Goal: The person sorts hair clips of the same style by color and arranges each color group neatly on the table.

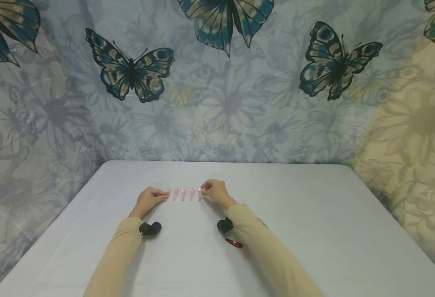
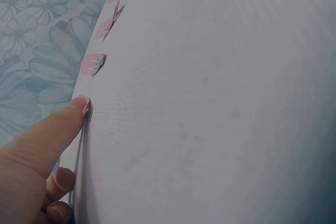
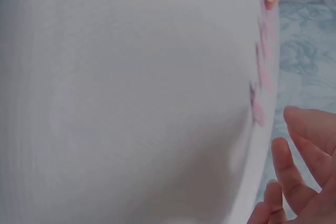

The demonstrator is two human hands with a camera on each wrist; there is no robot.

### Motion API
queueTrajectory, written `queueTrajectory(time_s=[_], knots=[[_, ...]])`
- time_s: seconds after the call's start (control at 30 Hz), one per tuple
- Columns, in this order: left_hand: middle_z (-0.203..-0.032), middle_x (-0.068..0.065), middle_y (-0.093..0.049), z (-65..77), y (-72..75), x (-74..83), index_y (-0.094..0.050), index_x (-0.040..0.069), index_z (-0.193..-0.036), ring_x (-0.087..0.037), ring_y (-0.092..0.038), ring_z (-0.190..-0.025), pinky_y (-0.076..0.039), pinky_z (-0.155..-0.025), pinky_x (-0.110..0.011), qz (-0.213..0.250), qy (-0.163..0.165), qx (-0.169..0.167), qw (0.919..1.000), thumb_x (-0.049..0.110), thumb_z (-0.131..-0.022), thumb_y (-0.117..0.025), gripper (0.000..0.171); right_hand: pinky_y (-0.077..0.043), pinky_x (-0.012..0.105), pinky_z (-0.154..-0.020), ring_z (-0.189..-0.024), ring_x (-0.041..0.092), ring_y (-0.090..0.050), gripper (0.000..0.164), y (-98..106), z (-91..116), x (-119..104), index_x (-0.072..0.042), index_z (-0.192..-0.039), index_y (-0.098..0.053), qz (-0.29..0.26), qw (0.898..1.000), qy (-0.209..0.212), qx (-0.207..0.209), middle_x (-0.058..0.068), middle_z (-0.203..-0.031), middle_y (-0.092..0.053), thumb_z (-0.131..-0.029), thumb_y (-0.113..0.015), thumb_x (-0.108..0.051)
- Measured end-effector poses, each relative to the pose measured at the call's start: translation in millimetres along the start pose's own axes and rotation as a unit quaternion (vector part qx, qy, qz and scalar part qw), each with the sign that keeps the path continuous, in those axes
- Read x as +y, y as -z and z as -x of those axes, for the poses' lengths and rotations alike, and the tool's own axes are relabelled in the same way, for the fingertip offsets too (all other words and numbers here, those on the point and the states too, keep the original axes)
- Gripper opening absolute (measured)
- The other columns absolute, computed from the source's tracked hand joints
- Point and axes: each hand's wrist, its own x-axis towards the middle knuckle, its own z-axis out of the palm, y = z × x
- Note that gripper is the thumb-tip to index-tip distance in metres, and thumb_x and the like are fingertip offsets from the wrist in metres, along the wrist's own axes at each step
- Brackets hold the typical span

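Several pink snap hair clips [image 1: 183, 194] lie side by side in a row on the white table. At the row's left end, my left hand [image 1: 148, 201] touches the end clip [image 2: 86, 107] with an extended index finger; the fingertip hides part of that clip. My right hand [image 1: 216, 192] is at the other end, beside the last pink clip [image 3: 257, 109]. In the right wrist view its fingers are loosely bent, nothing is between them, and a gap separates them from the clip.
A dark red hair clip [image 1: 234, 243] lies under the right forearm's edge, with another pink clip [image 1: 246, 249] partly hidden by the sleeve. The white table [image 1: 295, 206] reaches back to a wall cloth [image 1: 232, 123] printed with butterflies and flowers. Black cameras [image 1: 150, 229] sit on both wrists.
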Motion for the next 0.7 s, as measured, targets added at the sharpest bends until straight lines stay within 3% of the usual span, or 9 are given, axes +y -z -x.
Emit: queueTrajectory(time_s=[0.2,0.23,0.47,0.7], knots=[[-0.074,-0.004,-0.055,1.5,-0.6,0.1,-0.071,0.001,-0.086,-0.020,-0.044,-0.070,-0.034,-0.066,-0.033,-0.004,-0.003,-0.002,1.0000,0.019,-0.077,-0.071,0.020,-0.028,0.043,-0.088,-0.085,0.021,-0.051,0.013,12.0,1.0,3.4,-0.009,-0.087,-0.068,-0.017,0.999,0.030,0.004,0.001,-0.079,-0.060,-0.074,-0.071,-0.009],[-0.074,-0.004,-0.055,1.8,-0.8,0.0,-0.071,0.001,-0.086,-0.020,-0.044,-0.070,-0.034,-0.066,-0.033,-0.001,-0.001,-0.002,1.0000,0.019,-0.077,-0.071,0.020,-0.032,0.043,-0.085,-0.086,0.023,-0.052,0.014,18.6,9.1,-7.6,-0.006,-0.088,-0.067,-0.013,1.000,0.011,-0.001,0.003,-0.081,-0.061,-0.074,-0.070,-0.005],[-0.074,-0.003,-0.053,2.7,-2.1,-0.6,-0.071,0.001,-0.087,-0.019,-0.042,-0.068,-0.033,-0.065,-0.033,0.008,0.011,-0.004,0.9999,0.019,-0.077,-0.071,0.020,-0.039,0.036,-0.078,-0.085,0.020,-0.054,0.014,35.2,28.0,-12.2,-0.002,-0.092,-0.066,-0.008,1.000,0.016,-0.001,0.003,-0.083,-0.061,-0.079,-0.065,-0.005],[-0.074,-0.004,-0.054,2.3,-1.3,-0.1,-0.071,0.002,-0.087,-0.019,-0.042,-0.068,-0.033,-0.064,-0.033,0.001,0.000,0.003,1.0000,0.020,-0.076,-0.071,0.021,-0.042,0.033,-0.069,-0.076,0.020,-0.054,0.015,51.9,41.7,-14.0,0.002,-0.092,-0.065,-0.064,0.998,0.000,0.016,0.004,-0.081,-0.060,-0.078,-0.066,-0.004]])
